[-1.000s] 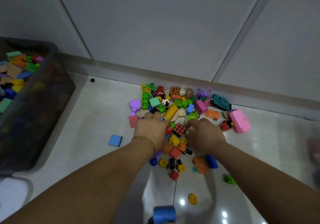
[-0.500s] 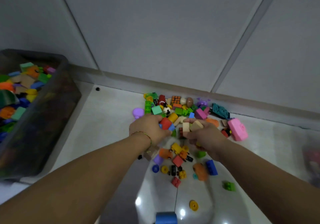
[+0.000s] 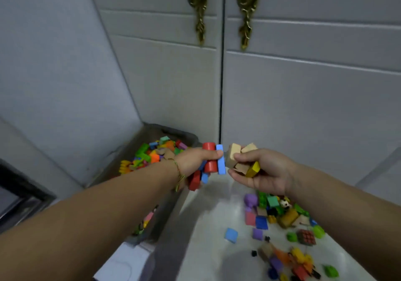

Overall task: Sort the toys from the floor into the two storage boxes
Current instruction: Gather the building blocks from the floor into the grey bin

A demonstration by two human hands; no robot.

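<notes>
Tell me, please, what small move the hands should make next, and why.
Probably carry both hands a little leftward over the storage box and let go. The left hand grips red and blue blocks, the right hand wooden and yellow ones, both raised near the box's corner, and it already holds similar blocks.

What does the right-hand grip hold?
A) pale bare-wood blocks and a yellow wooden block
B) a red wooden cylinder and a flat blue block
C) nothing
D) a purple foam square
A: the right-hand grip curls round pale bare-wood blocks and a yellow wooden block; the red wooden cylinder and flat blue block are in the left-hand grip.
</notes>
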